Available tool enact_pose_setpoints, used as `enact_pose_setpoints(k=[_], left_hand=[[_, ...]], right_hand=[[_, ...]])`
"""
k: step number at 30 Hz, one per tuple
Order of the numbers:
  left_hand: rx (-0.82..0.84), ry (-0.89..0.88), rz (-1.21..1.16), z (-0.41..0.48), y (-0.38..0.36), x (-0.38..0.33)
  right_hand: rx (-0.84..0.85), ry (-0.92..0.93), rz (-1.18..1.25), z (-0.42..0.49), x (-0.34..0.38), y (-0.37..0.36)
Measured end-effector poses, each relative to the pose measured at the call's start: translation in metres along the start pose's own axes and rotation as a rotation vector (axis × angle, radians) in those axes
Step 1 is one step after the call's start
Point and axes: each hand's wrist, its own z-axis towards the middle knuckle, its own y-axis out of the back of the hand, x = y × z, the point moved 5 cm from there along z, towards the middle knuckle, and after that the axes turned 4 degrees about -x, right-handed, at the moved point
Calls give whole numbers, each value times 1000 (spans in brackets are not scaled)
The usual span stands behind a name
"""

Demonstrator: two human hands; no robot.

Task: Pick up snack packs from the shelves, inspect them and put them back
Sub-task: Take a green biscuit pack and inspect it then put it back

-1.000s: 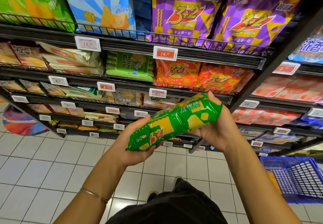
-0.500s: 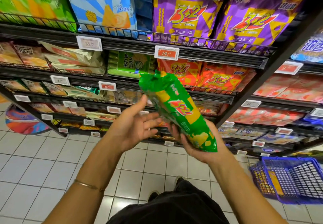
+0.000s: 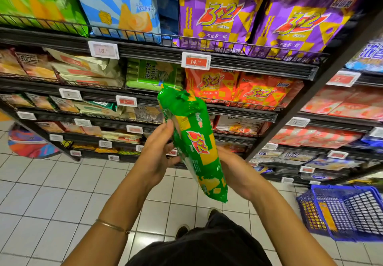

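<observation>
Black wire-fronted shelves point(image 3: 207, 62) fill the upper view, tier on tier, with a slanted upright post point(image 3: 306, 108) dividing this bay from the next one to the right. Large purple 3+2 bags point(image 3: 215, 16) stand along the top tier's front edge, orange 3+2 packs point(image 3: 244, 89) on the tier below, beside a green soda cracker pack point(image 3: 153, 74). A blue shopping basket point(image 3: 350, 214) hangs at the lower right, near the white tiled floor point(image 3: 41, 203).

The green 3+2 snack pack point(image 3: 192, 141) is off the shelves, held nearly upright in front of the middle tiers, its top end tilted slightly left. The right hand point(image 3: 234, 172) cups the lower half from behind, fingers wrapped under it. The left hand point(image 3: 157, 151) touches the pack's left edge with its fingertips; whether it actually pinches the wrapper I cannot tell.

Inspection seems to be the step in hand. It would go best with the right hand as the steady support while the left turns the pack by its edge, gently, so the contents are not crushed. There is open room between the person and the shelf fronts; the wire lips and price tags point(image 3: 195, 61) are the edges to clear on return.
</observation>
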Motion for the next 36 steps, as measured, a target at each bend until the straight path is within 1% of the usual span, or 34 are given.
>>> enact_pose_setpoints(k=[1, 2, 3, 4, 6, 7, 9, 11, 14, 16, 18, 19, 21, 24, 26, 29, 32, 34, 36], left_hand=[[-16, -26, 25, -1, 1, 1], [-34, -43, 42, -1, 1, 2], [-56, -57, 46, -2, 0, 5], [-81, -68, 46, -3, -2, 7], [-137, -93, 44, -4, -8, 11], [-165, -103, 45, -3, -10, 13], [-186, -137, 63, -3, -14, 14], [-161, -195, 98, -6, -17, 11], [-154, -275, 202, -12, -15, 3], [-191, -326, 284, -11, -10, 0], [-214, -353, 300, -11, -6, -6], [-195, -349, 267, -11, -6, -9], [-95, -309, 223, -13, -10, -14], [131, -148, 196, -18, -23, -10], [212, -77, 148, -23, -29, -7], [202, -155, 137, -28, -34, -11], [154, -296, 245, -31, -39, -16], [176, -377, 315, -35, -43, -16], [248, -403, 346, -37, -47, -13]], right_hand=[[-42, 81, -67, -1, 8, 5], [-43, 151, -107, -3, 17, 7], [-8, 208, -101, -5, 24, 6], [39, 247, -46, -6, 29, 5], [58, 288, 21, -10, 36, 3], [33, 320, -3, -11, 38, 1], [-88, 414, -79, -15, 40, 2], [-185, 447, -39, -16, 39, 6], [-236, 401, 145, -15, 37, 16], [-229, 368, 278, -14, 36, 25], [-194, 303, 439, -14, 33, 34], [-178, 274, 503, -14, 31, 38], [-158, 254, 573, -14, 28, 46], [-146, 240, 599, -11, 22, 50], [-128, 221, 600, -7, 17, 49], [-142, 209, 563, 0, 11, 49], [-196, 240, 471, 7, 9, 48], [-201, 231, 469, 10, 7, 43], [-206, 215, 539, 10, 3, 40]])
